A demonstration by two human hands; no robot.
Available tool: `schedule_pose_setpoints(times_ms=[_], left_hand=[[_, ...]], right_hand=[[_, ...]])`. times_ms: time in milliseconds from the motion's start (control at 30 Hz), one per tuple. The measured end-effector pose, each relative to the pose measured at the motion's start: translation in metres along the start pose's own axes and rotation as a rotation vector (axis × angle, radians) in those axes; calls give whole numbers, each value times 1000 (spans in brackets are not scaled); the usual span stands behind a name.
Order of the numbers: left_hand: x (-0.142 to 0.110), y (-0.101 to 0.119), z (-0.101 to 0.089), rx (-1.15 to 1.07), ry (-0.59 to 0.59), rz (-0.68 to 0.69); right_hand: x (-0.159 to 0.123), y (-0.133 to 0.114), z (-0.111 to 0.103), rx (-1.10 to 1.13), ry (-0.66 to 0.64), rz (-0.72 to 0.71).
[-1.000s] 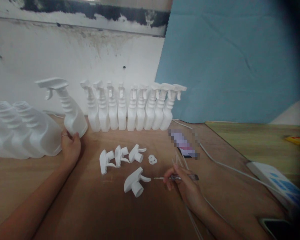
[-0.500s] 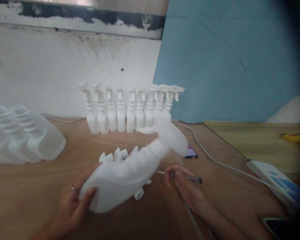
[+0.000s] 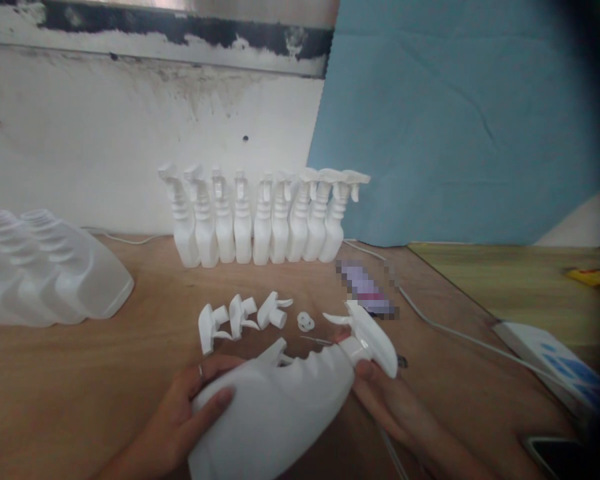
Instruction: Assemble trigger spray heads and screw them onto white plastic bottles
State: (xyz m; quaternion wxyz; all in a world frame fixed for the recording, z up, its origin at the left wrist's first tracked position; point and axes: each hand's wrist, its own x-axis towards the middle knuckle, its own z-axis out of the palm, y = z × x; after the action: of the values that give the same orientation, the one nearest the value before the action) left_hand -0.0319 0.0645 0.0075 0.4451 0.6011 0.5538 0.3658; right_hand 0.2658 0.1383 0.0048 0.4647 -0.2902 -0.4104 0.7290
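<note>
My left hand (image 3: 200, 407) is wrapped round the body of a white plastic spray bottle (image 3: 275, 413), held tilted with its neck to the right. A white trigger sprayer (image 3: 375, 337) sits at the bottle's neck. My right hand (image 3: 375, 380) has its fingers closed round the sprayer's collar. It also keeps hold of a slim tool with a thin metal shaft (image 3: 316, 340); most of its handle is hidden by the hand and the sprayer. Several loose trigger sprayers (image 3: 243, 315) lie on the table beyond the bottle, with small white rings (image 3: 305, 321) beside them.
A row of white bottles with sprayers (image 3: 263, 227) stands along the wall. Bottles without sprayers (image 3: 55, 273) are grouped at left. A blurred purple item (image 3: 365, 288), a white cable (image 3: 450, 333), thin white tubes (image 3: 394, 453) and a white-and-blue box (image 3: 550, 360) lie to the right.
The bottle has come nearer and lower. My right hand has moved up from beside it to the sprayer's collar, still with the tool. The purple item and white rings are now uncovered.
</note>
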Motion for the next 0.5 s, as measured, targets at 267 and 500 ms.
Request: schedule_pose_setpoints(times_ms=[267,500], left_hand=[[12,-22,1,-471,-261,-241],[14,-21,2,-491,-231,-276]], right_hand=[[-2,-7,3,68,-103,47],[-1,-4,4,86,-81,-9]])
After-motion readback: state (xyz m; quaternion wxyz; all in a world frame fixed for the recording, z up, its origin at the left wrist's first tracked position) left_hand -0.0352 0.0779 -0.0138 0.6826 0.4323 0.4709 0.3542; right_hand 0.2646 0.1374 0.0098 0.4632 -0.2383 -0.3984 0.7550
